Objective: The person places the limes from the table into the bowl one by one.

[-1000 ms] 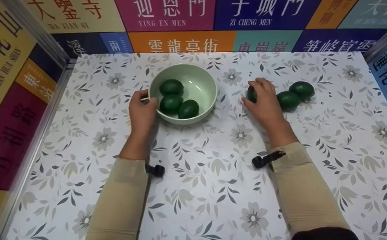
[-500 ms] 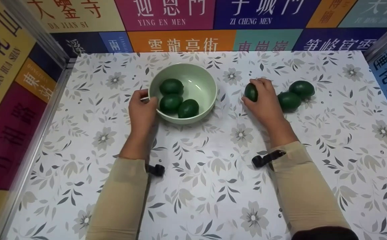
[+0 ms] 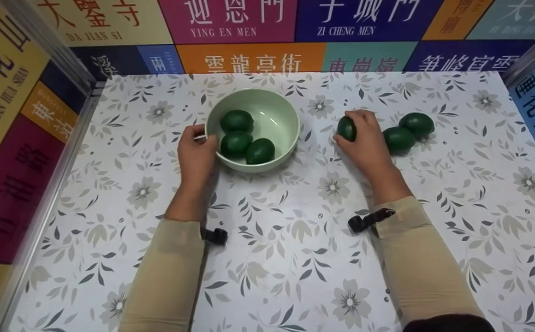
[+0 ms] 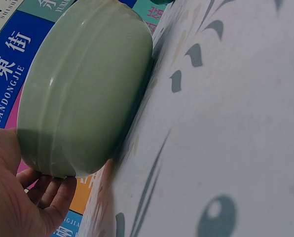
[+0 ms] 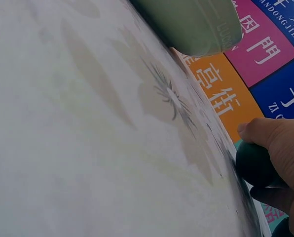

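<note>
My left hand (image 3: 197,152) grips the left rim of a pale green bowl (image 3: 286,129), thumb at the rim and fingers around the outside. Inside the bowl, toward its left and front, lie 3 dark green oval fruits (image 3: 236,121). To the right, my right hand (image 3: 364,140) holds another dark green oval fruit (image 3: 346,128) between thumb and fingers. In the right wrist view the thumb presses on this held fruit (image 5: 255,165) from above; whether it touches the table cannot be told. Two more loose fruits (image 3: 416,123) sit touching each other just right of that hand.
The table (image 3: 276,240) wears a white covering printed with grey flowers and leaves. Colourful panels (image 3: 249,57) with large characters stand along its back and sides. Each wrist carries a small black camera (image 3: 359,223).
The fingers of my right hand have drawn in around the fruit, which has turned or shifted slightly left and shows more. My left hand and the bowl stay in place.
</note>
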Motion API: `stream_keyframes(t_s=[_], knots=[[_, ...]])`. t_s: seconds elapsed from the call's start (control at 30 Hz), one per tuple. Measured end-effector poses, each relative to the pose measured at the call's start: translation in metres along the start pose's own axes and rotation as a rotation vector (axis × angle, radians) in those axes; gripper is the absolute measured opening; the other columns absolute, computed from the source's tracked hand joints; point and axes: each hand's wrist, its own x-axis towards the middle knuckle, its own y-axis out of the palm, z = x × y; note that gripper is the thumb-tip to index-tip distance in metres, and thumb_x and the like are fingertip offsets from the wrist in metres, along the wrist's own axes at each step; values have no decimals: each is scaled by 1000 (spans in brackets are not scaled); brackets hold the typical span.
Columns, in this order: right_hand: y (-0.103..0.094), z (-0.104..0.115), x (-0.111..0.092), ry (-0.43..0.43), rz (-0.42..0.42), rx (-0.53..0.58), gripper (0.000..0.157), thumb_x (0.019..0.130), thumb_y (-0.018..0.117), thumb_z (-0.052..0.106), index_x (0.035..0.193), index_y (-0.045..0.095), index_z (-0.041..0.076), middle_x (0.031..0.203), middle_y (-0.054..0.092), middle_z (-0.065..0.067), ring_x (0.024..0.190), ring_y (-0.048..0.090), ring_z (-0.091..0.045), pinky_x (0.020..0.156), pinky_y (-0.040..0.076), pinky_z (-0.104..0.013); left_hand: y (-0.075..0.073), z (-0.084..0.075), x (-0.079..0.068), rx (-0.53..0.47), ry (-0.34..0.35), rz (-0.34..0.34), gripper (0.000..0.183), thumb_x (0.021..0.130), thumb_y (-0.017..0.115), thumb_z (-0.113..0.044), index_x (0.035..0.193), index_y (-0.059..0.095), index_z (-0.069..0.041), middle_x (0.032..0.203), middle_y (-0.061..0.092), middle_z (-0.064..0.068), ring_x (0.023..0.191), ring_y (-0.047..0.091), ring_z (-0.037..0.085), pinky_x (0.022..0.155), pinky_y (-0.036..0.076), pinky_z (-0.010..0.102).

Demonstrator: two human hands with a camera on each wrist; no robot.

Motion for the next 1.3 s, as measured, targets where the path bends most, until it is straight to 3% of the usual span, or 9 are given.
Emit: stream_keyframes(t_s=[0.6,1.3], knots=[[0,0,0,-16,8,-5,66,94,75,29,152,49,11,158,38,-18,146,42,-40,120,35,-55,-2,2,1,33,1,2,32,89,60,-9,120,67,-9,123,67,7,102,66,19,83,55,31],[-1,0,-2,-50,-18,17,63,95,75,30,151,51,11,156,39,-17,142,45,-40,117,37,-58,-1,-1,-1,-20,-6,20,31,91,59,-7,121,66,-7,123,65,11,104,66,22,83,56,34]])
